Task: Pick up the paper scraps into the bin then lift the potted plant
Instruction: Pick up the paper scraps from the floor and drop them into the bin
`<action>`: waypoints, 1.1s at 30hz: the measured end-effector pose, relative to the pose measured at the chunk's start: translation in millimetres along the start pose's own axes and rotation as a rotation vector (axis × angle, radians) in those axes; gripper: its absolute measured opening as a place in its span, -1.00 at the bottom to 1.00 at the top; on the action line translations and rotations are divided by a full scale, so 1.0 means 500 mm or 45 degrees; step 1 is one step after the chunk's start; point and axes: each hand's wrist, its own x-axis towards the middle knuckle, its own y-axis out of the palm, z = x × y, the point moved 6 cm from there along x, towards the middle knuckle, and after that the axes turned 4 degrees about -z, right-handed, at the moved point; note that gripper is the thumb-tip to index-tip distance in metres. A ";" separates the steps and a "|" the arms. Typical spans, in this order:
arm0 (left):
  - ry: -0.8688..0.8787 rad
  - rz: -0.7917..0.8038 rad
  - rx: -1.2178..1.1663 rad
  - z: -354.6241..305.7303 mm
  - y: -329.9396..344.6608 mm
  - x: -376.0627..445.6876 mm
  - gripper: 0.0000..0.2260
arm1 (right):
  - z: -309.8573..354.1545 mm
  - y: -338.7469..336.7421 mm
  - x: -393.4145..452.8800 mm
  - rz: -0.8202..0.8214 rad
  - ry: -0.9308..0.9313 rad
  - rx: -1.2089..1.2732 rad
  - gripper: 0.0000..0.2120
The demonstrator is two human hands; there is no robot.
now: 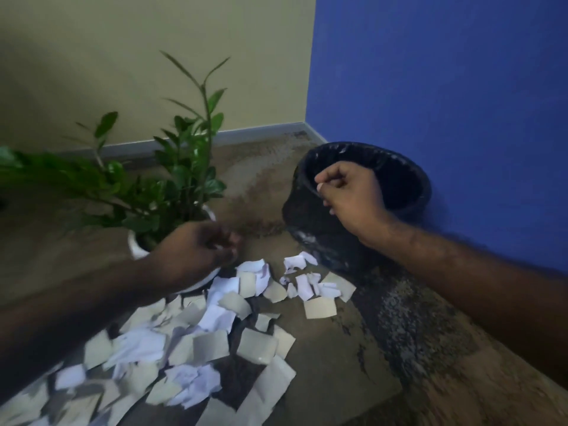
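The first step, clearing the paper, appears to be under way with most of it left to do. At centre right of the frame the right hand (350, 198) hangs over the near rim of the black-lined bin (408, 179), its fingers curled in; whether it has a scrap pinched inside them cannot be told, though a pale sliver shows at the fingertips. The left hand (196, 250) sits left of centre, just in front of the white pot of the potted plant (184, 167), fingers bent and blurred, possibly closing on a small piece, but that too is unclear. The paper scraps (215, 321), white and grey-brown, lie strewn across the floor (353, 348) from the lower left up toward the base of the bin, some touching the pot. The plant stands upright in the left half, against the beige wall (123, 56), with the blue wall (445, 87) behind the bin. Next, I judge, the right hand should release over the bin's mouth and return to the pile, gathering several scraps per grasp; lifting the plant waits until the floor is cleared.
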 end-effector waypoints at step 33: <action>-0.130 0.060 0.377 0.400 0.128 -0.169 -0.76 | -0.164 0.375 -0.316 1.291 -0.236 -0.728 -0.30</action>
